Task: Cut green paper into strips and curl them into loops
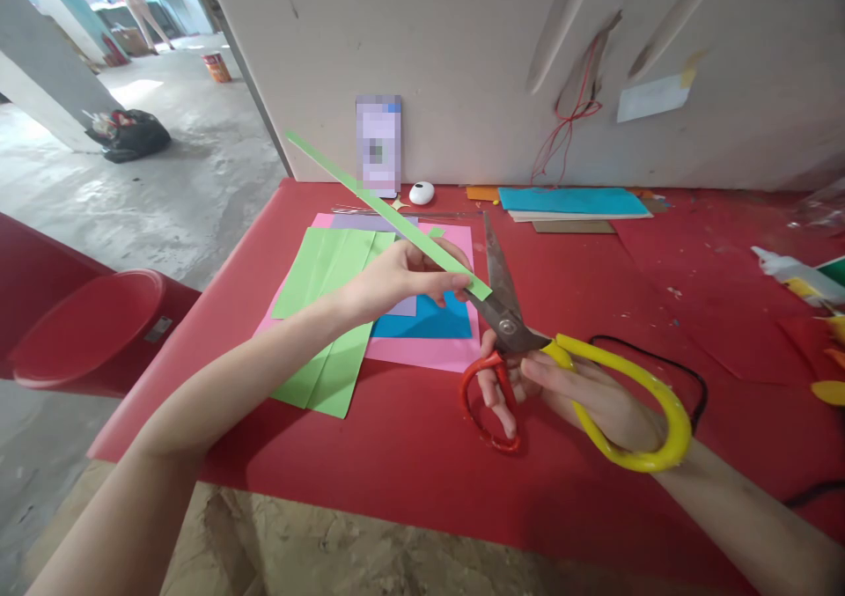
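A long, narrow strip of green paper point(396, 217) is pinched between the thumb and fingers of my left hand point(422, 275), slanting up to the left. Its lower right end lies at the scissors' blades. In my right hand point(581, 393) is a large pair of scissors point(508, 325) with one yellow and one red handle, its blades spread apart and pointing away from me. Below my left arm, green paper sheets point(343, 358) lie over a pink sheet point(436, 354). A blue sheet point(429, 325) and a lilac sheet, partly covered, rest on the pink one.
A phone point(378, 143) leans on the wall behind a white oval case point(422, 193). Stacked blue paper point(574, 201) lies along the table's back. To the right is a glue bottle point(796, 275). A red stool point(92, 332) stands left of the red table point(317, 464).
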